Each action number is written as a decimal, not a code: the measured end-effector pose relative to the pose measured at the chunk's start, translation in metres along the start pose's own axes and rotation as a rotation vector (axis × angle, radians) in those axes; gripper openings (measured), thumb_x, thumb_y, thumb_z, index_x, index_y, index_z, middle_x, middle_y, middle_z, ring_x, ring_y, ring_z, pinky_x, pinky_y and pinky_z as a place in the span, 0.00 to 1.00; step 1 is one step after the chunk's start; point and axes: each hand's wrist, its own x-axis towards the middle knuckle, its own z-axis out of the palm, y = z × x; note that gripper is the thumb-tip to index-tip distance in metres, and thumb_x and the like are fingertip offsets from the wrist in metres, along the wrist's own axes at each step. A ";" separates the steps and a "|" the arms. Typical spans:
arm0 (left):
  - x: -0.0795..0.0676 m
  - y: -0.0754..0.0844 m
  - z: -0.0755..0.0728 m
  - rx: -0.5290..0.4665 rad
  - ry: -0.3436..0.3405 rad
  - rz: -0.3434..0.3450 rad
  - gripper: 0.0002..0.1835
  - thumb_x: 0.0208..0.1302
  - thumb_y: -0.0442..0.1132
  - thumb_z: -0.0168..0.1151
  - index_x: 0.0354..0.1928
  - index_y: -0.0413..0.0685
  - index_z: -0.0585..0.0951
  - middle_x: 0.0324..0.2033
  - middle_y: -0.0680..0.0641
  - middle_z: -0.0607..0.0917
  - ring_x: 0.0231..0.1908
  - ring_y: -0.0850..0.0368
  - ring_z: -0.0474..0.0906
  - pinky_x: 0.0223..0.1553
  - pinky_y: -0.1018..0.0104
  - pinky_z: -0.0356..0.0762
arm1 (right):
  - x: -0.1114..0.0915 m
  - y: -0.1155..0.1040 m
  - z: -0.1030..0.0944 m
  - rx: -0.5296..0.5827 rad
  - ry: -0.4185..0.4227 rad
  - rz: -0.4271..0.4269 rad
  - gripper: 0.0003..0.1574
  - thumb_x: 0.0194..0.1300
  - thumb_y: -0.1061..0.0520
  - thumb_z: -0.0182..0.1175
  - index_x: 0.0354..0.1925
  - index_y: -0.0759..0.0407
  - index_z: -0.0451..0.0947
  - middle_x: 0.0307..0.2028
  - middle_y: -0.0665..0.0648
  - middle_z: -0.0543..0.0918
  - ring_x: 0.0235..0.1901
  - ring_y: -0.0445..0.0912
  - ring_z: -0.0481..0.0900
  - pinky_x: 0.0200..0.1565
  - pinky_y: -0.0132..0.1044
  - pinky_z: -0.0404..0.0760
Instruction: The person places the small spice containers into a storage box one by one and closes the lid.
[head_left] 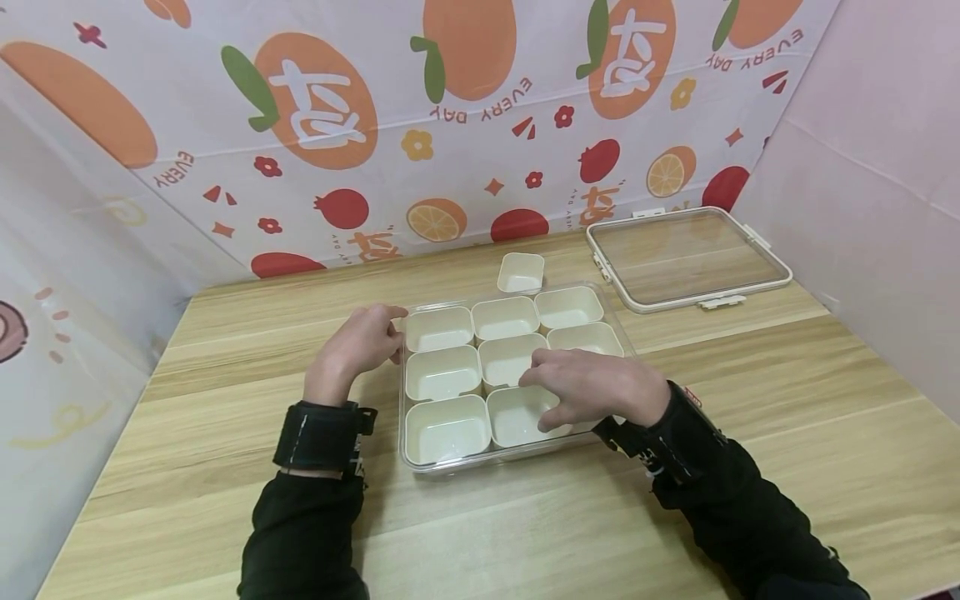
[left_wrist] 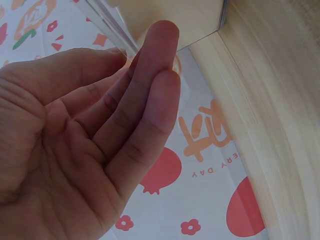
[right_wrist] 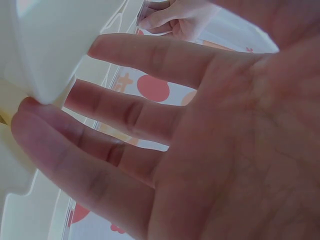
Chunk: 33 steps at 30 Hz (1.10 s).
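Note:
A clear plastic box [head_left: 402, 417] stands on the table, holding cream cups in rows. My left hand [head_left: 363, 343] is at the box's far left corner, its fingertips by the rim. In the left wrist view its thumb reaches toward the clear wall [left_wrist: 150, 12], while the other fingers bend loosely. Over the near right part of the box is my right hand [head_left: 592, 385]. It partly hides the near middle cup [head_left: 517, 417] and covers the near right one. The right wrist view shows its fairly straight fingers [right_wrist: 150, 55] touching a cream cup [right_wrist: 55, 45].
Behind the box stands a single loose cream cup [head_left: 521, 272]. A clear lid [head_left: 690, 258] with a cream frame and side clips lies at the back right. Printed cloth [head_left: 465, 183] hangs along the table's back edge, and a pale wall [head_left: 862, 183] rises on the right.

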 end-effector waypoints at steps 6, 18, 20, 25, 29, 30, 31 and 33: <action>-0.001 -0.001 -0.001 -0.002 0.004 -0.005 0.25 0.54 0.26 0.46 0.57 0.28 0.66 0.17 0.46 0.81 0.24 0.51 0.76 0.18 0.65 0.58 | -0.001 0.002 -0.001 -0.003 0.015 -0.015 0.33 0.52 0.47 0.63 0.54 0.60 0.70 0.40 0.54 0.72 0.36 0.43 0.69 0.43 0.39 0.73; -0.001 -0.001 -0.001 -0.028 -0.008 -0.015 0.26 0.53 0.25 0.47 0.58 0.29 0.65 0.19 0.44 0.82 0.24 0.52 0.76 0.19 0.65 0.58 | -0.020 0.014 -0.026 0.075 0.144 0.027 0.36 0.56 0.46 0.61 0.58 0.61 0.66 0.52 0.58 0.71 0.42 0.48 0.73 0.43 0.43 0.75; -0.001 -0.001 -0.001 -0.029 -0.013 -0.020 0.26 0.53 0.25 0.47 0.58 0.29 0.65 0.20 0.43 0.82 0.23 0.53 0.75 0.19 0.65 0.58 | -0.022 0.017 -0.031 0.074 0.167 0.014 0.34 0.56 0.47 0.61 0.57 0.60 0.67 0.50 0.58 0.71 0.41 0.48 0.73 0.42 0.42 0.75; -0.001 -0.001 -0.001 -0.034 -0.017 -0.029 0.26 0.53 0.25 0.47 0.58 0.29 0.65 0.21 0.42 0.82 0.23 0.51 0.75 0.18 0.65 0.57 | -0.021 0.023 -0.047 0.055 0.221 -0.021 0.32 0.56 0.48 0.61 0.56 0.60 0.68 0.50 0.58 0.71 0.42 0.47 0.72 0.42 0.43 0.74; -0.001 -0.001 -0.001 -0.034 -0.014 -0.024 0.26 0.53 0.25 0.47 0.58 0.29 0.65 0.21 0.42 0.82 0.24 0.50 0.76 0.18 0.66 0.57 | -0.015 0.033 -0.059 0.027 0.269 -0.047 0.29 0.56 0.51 0.61 0.54 0.61 0.70 0.50 0.59 0.72 0.41 0.47 0.73 0.43 0.46 0.74; -0.001 -0.001 -0.001 -0.033 -0.013 -0.022 0.26 0.53 0.25 0.47 0.58 0.29 0.65 0.21 0.42 0.82 0.24 0.50 0.76 0.18 0.66 0.57 | -0.013 0.036 -0.062 0.015 0.286 -0.050 0.27 0.56 0.51 0.62 0.53 0.61 0.71 0.49 0.59 0.73 0.41 0.48 0.73 0.43 0.46 0.74; -0.001 -0.001 -0.001 -0.033 -0.013 -0.020 0.26 0.53 0.25 0.47 0.58 0.28 0.65 0.21 0.42 0.82 0.24 0.50 0.76 0.18 0.66 0.57 | -0.011 0.039 -0.064 0.002 0.303 -0.053 0.26 0.56 0.52 0.62 0.51 0.61 0.71 0.48 0.59 0.74 0.40 0.48 0.73 0.42 0.46 0.74; -0.001 -0.001 -0.001 -0.032 -0.012 -0.018 0.26 0.52 0.25 0.47 0.58 0.28 0.65 0.20 0.42 0.82 0.24 0.50 0.76 0.18 0.66 0.57 | -0.007 0.045 -0.069 -0.012 0.325 -0.037 0.24 0.56 0.53 0.62 0.50 0.61 0.72 0.47 0.58 0.75 0.39 0.48 0.74 0.42 0.45 0.74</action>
